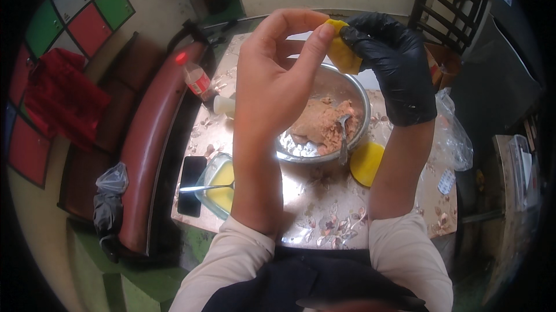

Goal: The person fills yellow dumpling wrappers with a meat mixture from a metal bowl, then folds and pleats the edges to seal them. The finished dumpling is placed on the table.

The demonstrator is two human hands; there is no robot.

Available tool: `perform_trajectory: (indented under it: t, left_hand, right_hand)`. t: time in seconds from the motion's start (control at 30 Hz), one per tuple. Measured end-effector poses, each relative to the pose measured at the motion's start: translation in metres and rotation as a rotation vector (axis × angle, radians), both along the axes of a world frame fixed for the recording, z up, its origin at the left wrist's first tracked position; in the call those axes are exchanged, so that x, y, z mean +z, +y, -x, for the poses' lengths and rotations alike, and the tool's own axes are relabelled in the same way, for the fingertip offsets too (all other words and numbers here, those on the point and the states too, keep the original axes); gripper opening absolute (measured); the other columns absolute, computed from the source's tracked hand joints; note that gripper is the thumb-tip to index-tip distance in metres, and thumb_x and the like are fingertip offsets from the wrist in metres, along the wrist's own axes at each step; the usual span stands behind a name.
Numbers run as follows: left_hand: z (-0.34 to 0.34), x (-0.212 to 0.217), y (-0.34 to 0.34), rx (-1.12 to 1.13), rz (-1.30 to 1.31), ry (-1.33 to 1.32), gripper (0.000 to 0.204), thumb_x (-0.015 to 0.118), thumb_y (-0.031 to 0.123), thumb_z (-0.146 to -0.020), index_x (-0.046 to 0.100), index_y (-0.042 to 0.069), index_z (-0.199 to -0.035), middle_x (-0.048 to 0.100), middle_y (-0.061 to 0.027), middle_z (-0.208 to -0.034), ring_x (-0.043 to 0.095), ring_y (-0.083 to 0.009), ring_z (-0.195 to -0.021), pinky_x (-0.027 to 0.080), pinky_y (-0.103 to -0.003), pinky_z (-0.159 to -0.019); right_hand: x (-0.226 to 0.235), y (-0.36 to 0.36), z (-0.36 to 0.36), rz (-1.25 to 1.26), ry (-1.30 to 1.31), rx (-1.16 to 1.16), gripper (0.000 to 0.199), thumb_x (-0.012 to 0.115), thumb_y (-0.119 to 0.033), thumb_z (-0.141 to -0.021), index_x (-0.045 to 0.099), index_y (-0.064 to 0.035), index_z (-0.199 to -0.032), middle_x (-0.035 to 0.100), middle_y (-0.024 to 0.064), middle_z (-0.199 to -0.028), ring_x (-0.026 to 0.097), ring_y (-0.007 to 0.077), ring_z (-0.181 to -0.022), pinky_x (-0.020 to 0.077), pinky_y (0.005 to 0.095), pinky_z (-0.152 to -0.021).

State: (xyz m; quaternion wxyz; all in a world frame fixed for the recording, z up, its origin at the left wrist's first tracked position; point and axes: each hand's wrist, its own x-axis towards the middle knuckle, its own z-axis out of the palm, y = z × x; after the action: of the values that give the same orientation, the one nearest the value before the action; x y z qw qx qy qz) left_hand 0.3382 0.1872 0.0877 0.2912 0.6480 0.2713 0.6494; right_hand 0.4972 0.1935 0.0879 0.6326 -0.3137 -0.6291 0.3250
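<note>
- Head view: a bare left hand [278,74] and a black-gloved right hand [394,63] meet above a steel bowl [362,101], both pinching a folded yellow wrapper [343,52] between fingertips.
- The bowl holds pinkish minced filling [321,124] with a spoon [344,138] standing in it.
- A stack of round yellow wrappers [366,162] lies on the floral-patterned table [324,213], just beside the bowl.
- At left, a glass dish of yellow liquid [217,187] with a spoon, a dark phone [191,184] and a plastic bottle [197,80].
</note>
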Motion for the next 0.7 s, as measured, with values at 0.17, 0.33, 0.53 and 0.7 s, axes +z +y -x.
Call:
perform_trajectory:
  t: [0.17, 0.33, 0.53, 0.7]
  left_hand:
    - [0.0006, -0.0002, -0.0035, 0.023, 0.075, -0.002, 0.022, 0.066, 0.019, -0.09, 0.064, -0.001, -0.1, 0.068, -0.0085, -0.094, 0.066, -0.0139, -0.084, 0.053, -0.025, -0.069]
    - [-0.002, 0.0007, -0.0036, 0.037, 0.083, -0.042, 0.023, 0.068, 0.019, -0.089, 0.064, -0.002, -0.098, 0.069, -0.0101, -0.083, 0.067, -0.0122, -0.075, 0.051, -0.02, -0.058]
    - [-0.0044, 0.0012, -0.0026, 0.049, 0.068, -0.079, 0.026, 0.068, 0.022, -0.09, 0.064, -0.002, -0.1, 0.069, -0.0108, -0.087, 0.068, -0.0129, -0.077, 0.052, -0.021, -0.06]
    - [-0.0081, 0.003, -0.0047, 0.016, 0.129, -0.172, 0.032, 0.065, 0.026, -0.091, 0.065, 0.0, -0.109, 0.069, -0.0082, -0.096, 0.066, -0.0147, -0.084, 0.055, -0.028, -0.071]
  right_hand:
    - [0.0001, -0.0005, 0.0006, 0.009, 0.005, 0.033, 0.017, 0.072, -0.01, -0.085, 0.068, 0.0001, -0.097, 0.068, 0.007, -0.088, 0.064, 0.0117, -0.08, 0.053, 0.0246, -0.073]
    - [-0.0003, 0.0008, 0.0008, 0.004, 0.024, 0.064, 0.018, 0.072, -0.011, -0.085, 0.068, 0.0001, -0.098, 0.068, 0.0069, -0.088, 0.064, 0.0115, -0.079, 0.0529, 0.0244, -0.073]
    - [0.0003, 0.0004, -0.002, 0.028, 0.002, 0.086, 0.019, 0.073, -0.012, -0.084, 0.069, -0.001, -0.099, 0.069, 0.0063, -0.09, 0.064, 0.0114, -0.08, 0.0532, 0.0244, -0.074]
    - [0.0012, 0.0005, -0.0016, 0.057, 0.049, 0.029, 0.019, 0.072, -0.012, -0.085, 0.069, -0.0019, -0.1, 0.069, 0.0062, -0.092, 0.065, 0.0131, -0.08, 0.0537, 0.0249, -0.073]
